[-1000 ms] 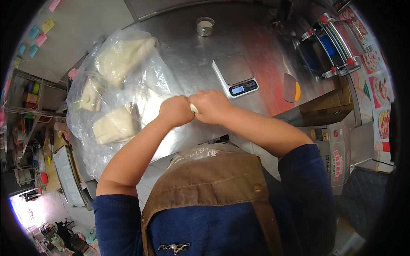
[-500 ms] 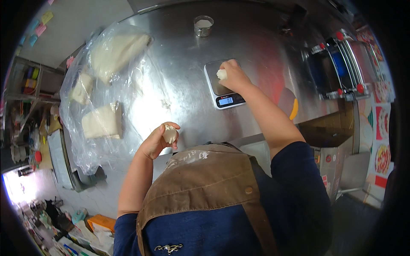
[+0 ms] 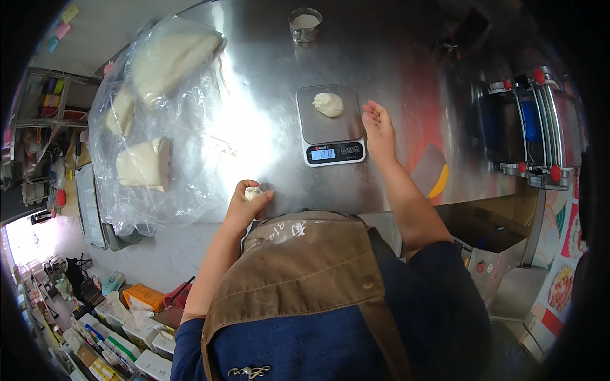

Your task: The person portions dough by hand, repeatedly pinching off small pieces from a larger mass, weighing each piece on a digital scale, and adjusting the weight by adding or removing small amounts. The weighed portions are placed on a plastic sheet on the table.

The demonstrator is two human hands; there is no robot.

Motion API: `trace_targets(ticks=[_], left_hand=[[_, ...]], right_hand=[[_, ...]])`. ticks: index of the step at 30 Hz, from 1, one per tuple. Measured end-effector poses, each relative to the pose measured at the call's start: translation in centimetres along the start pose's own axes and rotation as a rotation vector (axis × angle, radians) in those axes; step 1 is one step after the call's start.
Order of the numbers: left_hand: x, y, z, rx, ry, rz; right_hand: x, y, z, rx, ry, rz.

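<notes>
A lump of pale dough [image 3: 328, 105] rests on the steel plate of a digital kitchen scale [image 3: 330, 130], whose display is lit. Just right of the scale is my right hand [image 3: 379, 130], empty, fingers extended and apart from the dough. Near the table's front edge my left hand [image 3: 246, 202] is closed round a smaller piece of dough [image 3: 253, 192], which shows between thumb and fingers. To the left, large dough slabs [image 3: 173, 63] and a smaller block of dough [image 3: 143, 164] lie in a clear plastic sheet [image 3: 197, 171].
A dough scraper with a yellow handle [image 3: 440, 181] lies right of my right forearm. At the far side stands a metal cup of white powder [image 3: 305, 24]. A roller machine with red knobs [image 3: 537, 127] sits at the right end of the steel table [image 3: 267, 76].
My right hand has let go of the dough on the scale and drawn back to the right. The left hand has turned and closed further round its dough piece. The display reading has changed.
</notes>
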State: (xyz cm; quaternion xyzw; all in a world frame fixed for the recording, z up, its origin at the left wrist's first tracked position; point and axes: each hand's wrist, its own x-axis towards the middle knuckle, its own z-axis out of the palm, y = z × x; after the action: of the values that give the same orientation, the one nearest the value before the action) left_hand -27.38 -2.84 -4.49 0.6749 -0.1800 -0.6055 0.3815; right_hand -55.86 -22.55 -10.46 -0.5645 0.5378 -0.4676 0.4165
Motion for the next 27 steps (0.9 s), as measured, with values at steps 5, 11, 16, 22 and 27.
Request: trace_targets(ticks=[5,11,16,22,27], left_hand=[[0.7,0.3,1.6,0.533,0.095,0.17],[0.5,1.5,4.8,0.9,0.016,0.253],[-0.1,1.8,6.1,1.092,0.009,0.332],[-0.4,2.1,6.0,1.11,-0.046,0.347],[-0.5,2.1,6.3,1.052,-0.063,0.347]], right_hand=[[-4.7,-1.6,-0.3,0.212,-0.197,0.197],[-9.0,-5.5,2.7,0.088,-0.897,0.194],[-8.6,-7.3,4.0,-0.082,-1.072,0.007],[-8.2,-8.1,4.5,-0.096,-1.113,-0.01],[-8.6,-8.2,4.5,-0.097,-1.021,-0.007]])
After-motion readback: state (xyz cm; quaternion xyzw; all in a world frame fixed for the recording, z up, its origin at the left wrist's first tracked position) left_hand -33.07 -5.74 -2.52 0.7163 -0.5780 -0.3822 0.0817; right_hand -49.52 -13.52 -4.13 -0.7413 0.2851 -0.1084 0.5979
